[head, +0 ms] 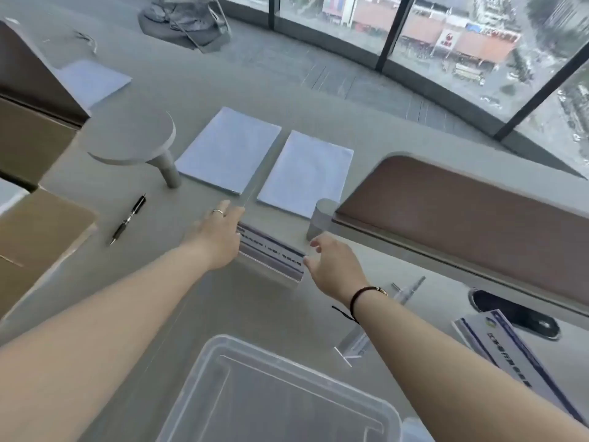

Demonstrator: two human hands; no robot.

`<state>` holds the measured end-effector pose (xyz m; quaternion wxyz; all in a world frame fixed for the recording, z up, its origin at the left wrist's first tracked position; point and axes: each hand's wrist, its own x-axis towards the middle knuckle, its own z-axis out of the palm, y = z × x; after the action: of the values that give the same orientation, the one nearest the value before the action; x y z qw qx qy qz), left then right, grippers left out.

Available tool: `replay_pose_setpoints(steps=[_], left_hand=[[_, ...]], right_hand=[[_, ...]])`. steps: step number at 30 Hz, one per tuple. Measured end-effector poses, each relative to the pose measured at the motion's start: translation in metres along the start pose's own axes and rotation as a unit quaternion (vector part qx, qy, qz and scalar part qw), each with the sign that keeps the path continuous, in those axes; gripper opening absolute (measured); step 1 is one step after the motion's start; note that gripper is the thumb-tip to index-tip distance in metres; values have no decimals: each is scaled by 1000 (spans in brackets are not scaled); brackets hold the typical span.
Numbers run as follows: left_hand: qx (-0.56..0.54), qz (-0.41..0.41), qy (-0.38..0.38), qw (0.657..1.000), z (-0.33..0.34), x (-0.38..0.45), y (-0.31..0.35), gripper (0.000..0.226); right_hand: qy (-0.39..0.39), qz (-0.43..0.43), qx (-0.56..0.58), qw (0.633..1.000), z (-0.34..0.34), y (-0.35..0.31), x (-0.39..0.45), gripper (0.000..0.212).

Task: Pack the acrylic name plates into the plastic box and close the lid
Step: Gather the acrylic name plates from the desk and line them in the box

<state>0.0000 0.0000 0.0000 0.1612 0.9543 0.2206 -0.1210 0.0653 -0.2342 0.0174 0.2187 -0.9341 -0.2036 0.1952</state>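
An acrylic name plate [271, 253] with a striped printed card stands on the grey desk between my hands. My left hand [220, 237], with a ring on it, touches the plate's left end with fingers spread. My right hand [331, 266] is at the plate's right end, fingers curled and apart, just touching or nearly touching it. A clear plastic box [280, 397] stands open at the near edge, nothing visible in it. Another name plate [510, 352] lies at the right, partly behind my right forearm. A clear acrylic piece [353, 342] lies under that forearm.
Two stacks of white paper [229, 148] [306, 173] lie beyond the plate. A black pen [129, 218] is at the left, beside a round grey stand [127, 138]. Cardboard boxes [28, 237] sit at the far left. A brown divider panel [462, 218] runs along the right.
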Motion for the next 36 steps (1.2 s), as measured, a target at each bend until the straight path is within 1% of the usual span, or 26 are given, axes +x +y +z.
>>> replay_pose_setpoints(steps=[2, 4, 5, 6, 9, 11, 15, 17, 19, 22, 27, 30, 33, 36], left_hand=[[-10, -7, -13, 1000, 3, 8, -5, 45], [-20, -4, -18, 1000, 9, 12, -11, 35], [-25, 2, -10, 1000, 11, 14, -13, 30], [-25, 9, 5, 1000, 12, 16, -15, 27], [-3, 24, 47, 999, 11, 22, -18, 21], [-4, 32, 54, 998, 8, 16, -18, 20], [34, 57, 101, 993, 0, -10, -11, 14], [29, 68, 120, 990, -9, -28, -2, 12], [12, 72, 141, 987, -21, -49, 12, 13], [-2, 72, 172, 982, -37, -88, 36, 14], [-27, 70, 215, 974, -53, -162, 91, 15], [-13, 73, 216, 974, -59, -207, 133, 15], [6, 104, 210, 972, -62, -247, 177, 15], [13, 132, 212, 968, -62, -288, 222, 16]], right_hand=[[-10, 7, -17, 1000, 7, -3, 10, 34], [-11, 10, -36, 999, 15, -4, 15, 22], [-3, 7, -42, 999, 20, -3, 17, 16], [6, 5, -47, 999, 24, -2, 18, 13], [36, -17, -69, 997, 28, -1, 17, 16], [49, -33, -77, 995, 26, -1, 14, 17], [75, -51, -63, 994, 13, 6, 3, 17], [86, -65, -54, 993, 1, 10, -10, 20], [99, -80, -42, 991, -16, 14, -28, 20], [124, -107, -15, 986, -46, 19, -62, 14], [167, -158, 26, 973, -97, 43, -127, 8], [188, -189, 5, 964, -128, 69, -173, 8], [206, -209, -18, 956, -157, 101, -223, 8], [219, -210, -9, 953, -180, 137, -269, 7]])
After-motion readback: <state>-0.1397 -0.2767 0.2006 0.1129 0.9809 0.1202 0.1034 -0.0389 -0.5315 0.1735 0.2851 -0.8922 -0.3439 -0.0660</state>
